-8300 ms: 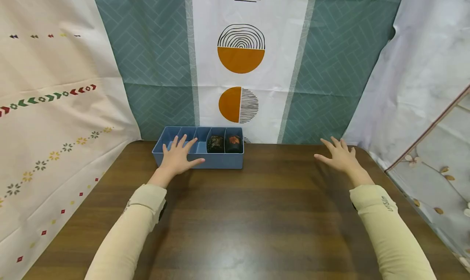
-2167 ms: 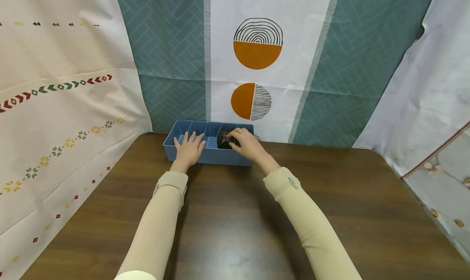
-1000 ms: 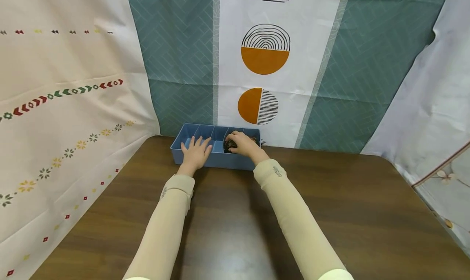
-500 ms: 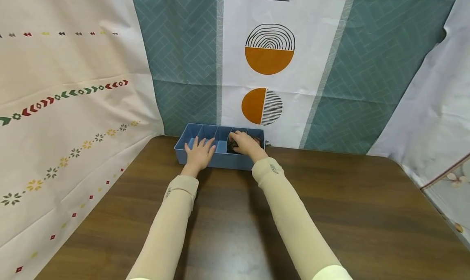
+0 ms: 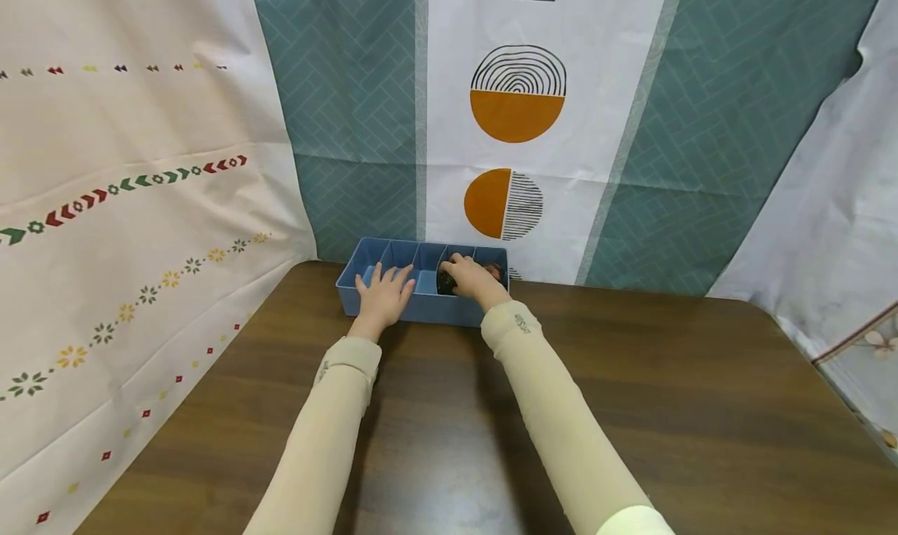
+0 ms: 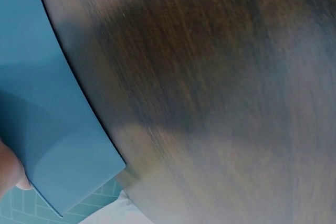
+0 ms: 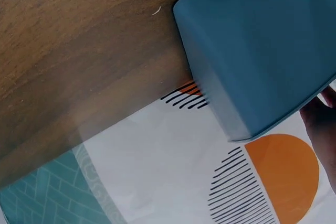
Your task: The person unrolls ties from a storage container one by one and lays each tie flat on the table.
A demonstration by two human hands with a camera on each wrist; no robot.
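1. A long blue plastic box with five compartments (image 5: 421,310) sits at the centre of the head view, on a dark brown wooden table (image 5: 645,410) near its far edge.

2. The person's left hand (image 5: 382,301) reaches over the box's front rim at the left, fingers spread wide; whether they touch the plastic cannot be told.

3. The right hand (image 5: 477,278) dips into the fourth compartment from the left, fingers bent over a small dark patterned object (image 5: 445,283), thumb held apart on the near side (a firm pinch cannot be confirmed).

4. A second dark object with a reddish design (image 5: 495,271) rests in the fifth compartment, just right of the hand and partly hidden by it.

5. Cream-coloured sleeves (image 5: 554,398) stretch up from the bottom of the frame.

6. Behind the box hangs a teal-and-white cloth printed with orange half-circles (image 5: 442,114); a cream cloth with coloured motifs (image 5: 140,231) fills the left, a pale marbled cloth (image 5: 835,192) the right.

7. The left wrist view shows the box's blue wall at left; the right wrist view, its corner at upper right.
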